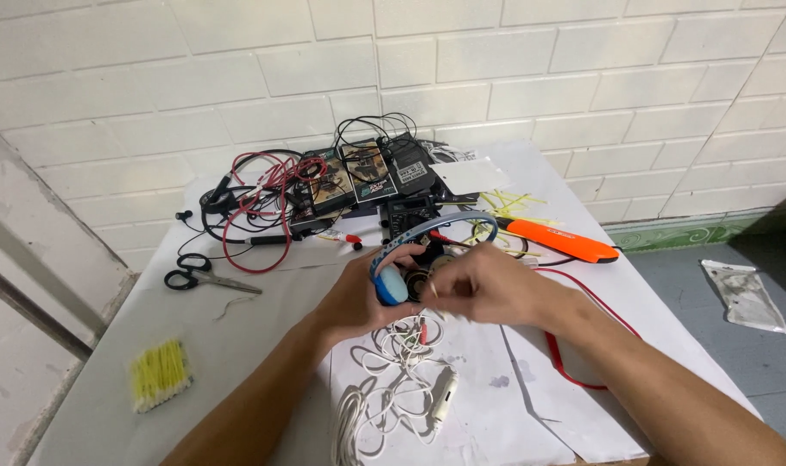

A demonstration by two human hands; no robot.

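2 hands hold a blue headset at frame centre.

The left hand (358, 298) wraps closed around the blue ear cup of the headset (391, 283), whose blue headband arcs above toward the upper right. The right hand (488, 289) pinches closed on the open, dark earpiece beside it. Below the hands, a white cable (384, 393) lies coiled on the white sheet (496, 406). At left lie black scissors (198, 276) and a yellow bundle (160, 374). An orange tool (561, 240) sits at right; tangled red and black leads (259, 207) occupy the upper left.
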